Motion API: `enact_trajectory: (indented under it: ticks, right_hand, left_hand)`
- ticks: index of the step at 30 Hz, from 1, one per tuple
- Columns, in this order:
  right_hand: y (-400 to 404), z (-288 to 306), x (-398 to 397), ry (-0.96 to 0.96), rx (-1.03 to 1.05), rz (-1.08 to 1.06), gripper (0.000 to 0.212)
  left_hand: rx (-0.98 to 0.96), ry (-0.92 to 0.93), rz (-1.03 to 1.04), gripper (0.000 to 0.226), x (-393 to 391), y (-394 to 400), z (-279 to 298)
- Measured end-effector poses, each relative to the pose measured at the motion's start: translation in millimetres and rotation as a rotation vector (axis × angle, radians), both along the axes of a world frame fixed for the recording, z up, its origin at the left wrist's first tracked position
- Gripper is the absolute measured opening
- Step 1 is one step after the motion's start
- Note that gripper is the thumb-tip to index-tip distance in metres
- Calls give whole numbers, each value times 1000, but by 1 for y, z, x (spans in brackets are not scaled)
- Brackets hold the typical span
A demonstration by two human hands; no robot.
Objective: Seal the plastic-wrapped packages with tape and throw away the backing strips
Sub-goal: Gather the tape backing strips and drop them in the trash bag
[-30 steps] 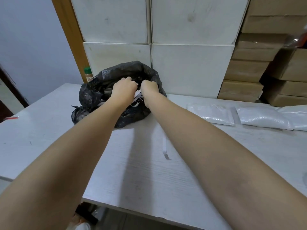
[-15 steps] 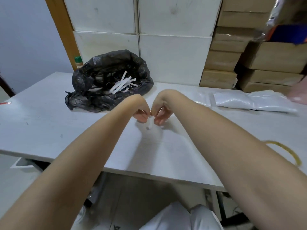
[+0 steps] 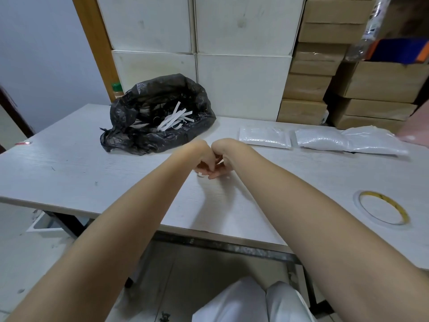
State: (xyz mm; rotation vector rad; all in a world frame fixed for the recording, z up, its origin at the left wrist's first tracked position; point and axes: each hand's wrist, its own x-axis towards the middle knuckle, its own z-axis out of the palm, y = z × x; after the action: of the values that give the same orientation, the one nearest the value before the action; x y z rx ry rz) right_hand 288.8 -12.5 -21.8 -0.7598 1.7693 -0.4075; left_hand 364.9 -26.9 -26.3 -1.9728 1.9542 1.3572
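Change: a second ago both hands were at the mouth of the black bag (image 3: 160,117); they have since come back to mid-worktop (image 3: 69,173), just in front of the bag.
Left hand (image 3: 201,156): fingers curled, tips down by a small white scrap; whether it is actually pinched, cannot tell.
Right hand (image 3: 220,159): fingers curled against the left, apparently working the same scrap; grip unclear.
Meaning: judged as one lot of strips binned, another bit of backing now being picked up or peeled.
Backing strips (image 3: 174,119): white, narrow, loosely heaped inside the bag.
Packages (image 3: 264,137): flat, clear-wrapped, white fill; lying right of the bag, untouched.
Tape roll (image 3: 402,217): thin ring, far right of the bag, near the front edge.
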Motion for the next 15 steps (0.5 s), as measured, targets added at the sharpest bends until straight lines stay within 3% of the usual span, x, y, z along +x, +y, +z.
enact_trajectory:
  ticks: [3, 8, 11, 15]
  right_hand:
    - [2, -8, -5, 99, -47, -11, 15]
    - [5, -18, -24, 399, -392, 17, 8]
    - [8, -23, -25, 404, -453, 224, 43]
    - [4, -32, -26, 614, -520, 432, 43]
  left_hand:
    - [-274, -218, -155, 26, 3, 11, 0]
    - [-514, -395, -271, 39, 17, 17, -3]
    - [-547, -457, -283, 47, 24, 14, 0]
    - [-406, -503, -336, 45, 39, 7, 5]
